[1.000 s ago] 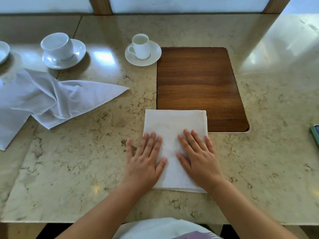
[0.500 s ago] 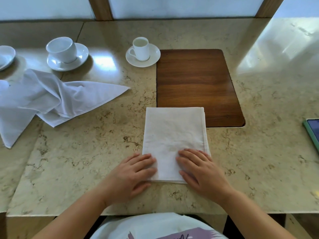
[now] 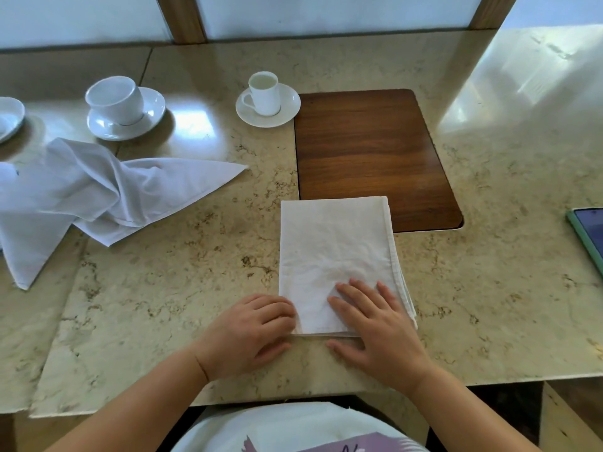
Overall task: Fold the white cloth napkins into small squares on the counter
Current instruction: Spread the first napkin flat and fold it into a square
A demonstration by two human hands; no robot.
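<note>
Beige marble table [image 3: 182,272] with an inset wooden panel [image 3: 368,151] at centre. Near centre lies a folded napkin [image 3: 329,243]; at left, a crumpled napkin [image 3: 98,190]. Far left and centre stand a cup on saucer [image 3: 125,109] and a small cup on saucer [image 3: 266,101]; a phone [image 3: 589,233] lies at right.

Bare forearms, no sleeves; white top [image 3: 287,429] with purple print.
</note>
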